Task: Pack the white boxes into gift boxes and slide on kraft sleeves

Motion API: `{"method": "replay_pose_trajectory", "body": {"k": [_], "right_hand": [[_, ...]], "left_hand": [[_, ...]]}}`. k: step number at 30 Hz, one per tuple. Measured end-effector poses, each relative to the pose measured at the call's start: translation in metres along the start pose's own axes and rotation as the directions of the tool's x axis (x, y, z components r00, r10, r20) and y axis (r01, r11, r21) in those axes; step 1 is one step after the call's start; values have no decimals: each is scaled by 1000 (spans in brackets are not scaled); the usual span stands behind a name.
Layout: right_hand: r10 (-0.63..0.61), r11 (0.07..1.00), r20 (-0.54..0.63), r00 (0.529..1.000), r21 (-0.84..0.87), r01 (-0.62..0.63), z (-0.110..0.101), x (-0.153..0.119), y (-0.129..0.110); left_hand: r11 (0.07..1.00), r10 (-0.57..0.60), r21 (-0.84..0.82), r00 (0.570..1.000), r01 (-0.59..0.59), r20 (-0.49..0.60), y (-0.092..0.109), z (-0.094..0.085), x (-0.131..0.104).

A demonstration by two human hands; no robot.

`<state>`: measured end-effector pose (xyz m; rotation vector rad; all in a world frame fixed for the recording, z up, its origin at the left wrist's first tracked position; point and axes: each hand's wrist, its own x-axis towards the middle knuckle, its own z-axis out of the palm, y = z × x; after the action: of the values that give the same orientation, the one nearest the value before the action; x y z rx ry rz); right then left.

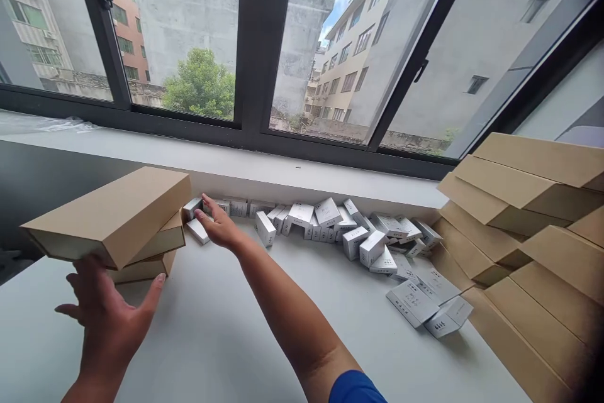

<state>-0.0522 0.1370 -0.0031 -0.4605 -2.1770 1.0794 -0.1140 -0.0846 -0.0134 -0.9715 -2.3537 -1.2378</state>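
At the left of the table, brown cardboard boxes are stacked unevenly; the top box (pixel 113 208) juts out over a middle box (pixel 163 241) and a lower box (pixel 141 271). My left hand (pixel 106 321) is open in front of this stack, thumb and fingers spread. Some of its fingertips reach the near lower edge of the top box, and I cannot tell whether they press on it. My right hand (pixel 218 224) stretches past the stack's right side, fingers and thumb apart. It is beside a small white box (pixel 192 208) and a flat white box (pixel 198 231).
Several small white boxes (pixel 372 247) lie jumbled along the back of the white table (pixel 245 327). Larger white boxes (pixel 413 302) sit toward the right. Brown boxes (pixel 533 252) are piled high at the right edge. A window sill (pixel 283 161) runs behind.
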Motion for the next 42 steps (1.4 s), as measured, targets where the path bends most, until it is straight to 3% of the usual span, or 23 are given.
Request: {"method": "replay_pose_trajectory", "body": {"k": [4,6,7,8,9,11,12,13,14,15,17,19,20,21,23,28,32,34,37,39,42], "right_hand": [[-86,988,-125,988,-135,69,-44,-68,23],[-133,973,-243,961,-214,81,-71,-109,41],[-159,963,-319,934,-257,76,-85,-129,51],[-187,951,-401,897,-301,63,-98,-148,61],[-216,937,-483,849,-345,42,-111,-164,71],[-275,905,-613,741,-426,-17,-136,-189,89],[-300,887,-656,693,-459,-50,-147,-196,97],[-322,870,-683,656,-486,-80,-155,-201,103],[-336,855,-697,634,-507,-104,-161,-203,109],[-344,844,-701,625,-522,-121,-164,-203,113],[-343,834,-683,645,-537,-124,-162,-200,118],[-337,838,-641,690,-538,-90,-155,-195,119],[-337,842,-622,707,-534,-69,-151,-193,119],[-337,848,-612,716,-528,-52,-148,-192,117],[-332,860,-620,711,-508,-42,-146,-191,115],[-256,901,-710,656,-421,-103,-149,-191,116],[-152,936,-795,588,-306,-172,-151,-192,123],[-96,946,-821,563,-250,-204,-152,-192,127],[-17,952,-842,539,-179,-249,-153,-193,131],[31,952,-844,535,-138,-274,-153,-192,132],[106,948,-832,545,-82,-309,-153,-192,134]], "left_hand": [[989,116,-83,992,-120,-46,8,13,-44],[969,185,-182,978,-166,92,15,27,-77],[963,216,-209,951,-171,220,18,36,-93],[964,238,-209,893,-167,382,21,47,-107],[970,236,-176,799,-165,553,22,59,-117],[977,168,-59,563,-206,809,26,87,-124],[971,113,3,471,-238,875,30,102,-122],[963,59,58,418,-263,907,35,117,-115],[957,14,105,405,-270,914,43,133,-106],[957,-19,141,430,-253,902,52,149,-96],[973,-51,164,541,-162,839,74,183,-74],[996,-14,75,726,-51,688,95,215,-56],[1000,30,-15,792,-26,610,104,230,-49],[995,61,-101,841,-8,538,111,243,-43],[971,98,-239,879,18,467,119,263,-33],[883,67,-419,826,212,559,123,289,-8],[857,70,-431,766,281,639,121,295,7],[830,138,-472,711,297,689,119,294,9],[655,266,-609,619,446,739,117,290,9],[503,261,-636,600,584,757,116,288,10],[366,173,-600,582,711,795,116,286,17]]}}
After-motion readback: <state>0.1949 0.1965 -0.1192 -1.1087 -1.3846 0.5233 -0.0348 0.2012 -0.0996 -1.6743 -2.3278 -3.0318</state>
